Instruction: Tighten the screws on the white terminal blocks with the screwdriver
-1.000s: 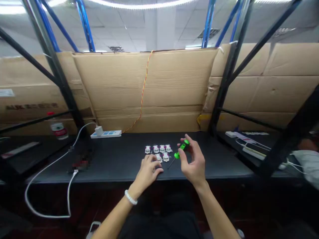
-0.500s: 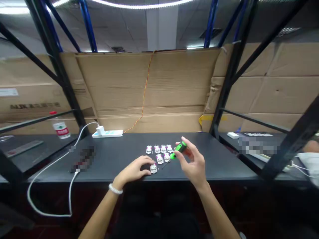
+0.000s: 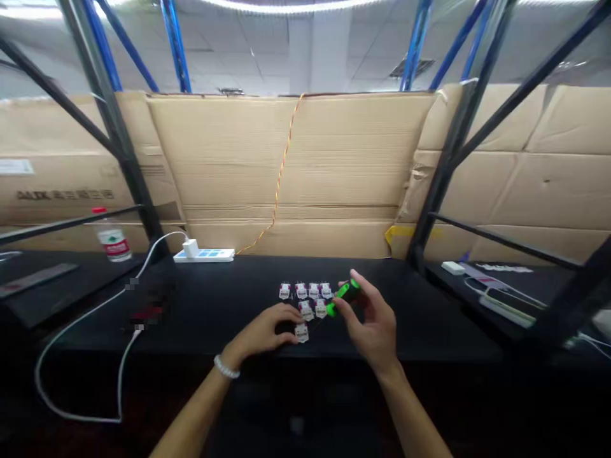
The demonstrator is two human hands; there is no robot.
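Observation:
My right hand [image 3: 375, 327] grips a screwdriver [image 3: 347, 291] by its green and black handle. The thin shaft slants down to the left toward a small white piece with pinkish parts [image 3: 301, 333]; whether the tip touches it is too fine to tell. On that piece, near the table's front edge, my left hand [image 3: 266, 331] closes with thumb and fingers, steadying it on the tabletop. Just beyond lie two similar white pieces [image 3: 306, 310], and behind those a row of several more [image 3: 301, 291]. Their exact kind is too small to make out.
The black table [image 3: 229, 292] has a white power strip [image 3: 205, 255] at its back left, with a plugged-in charger. A white cable [image 3: 41, 375] loops over the left front edge. Dark metal posts [image 3: 436, 184] flank the table, and cardboard [image 3: 334, 165] closes the back.
The held white piece and both hands sit slightly lower and farther right in the picture. The camera view has shifted a little and brightened. Both grips stay the same.

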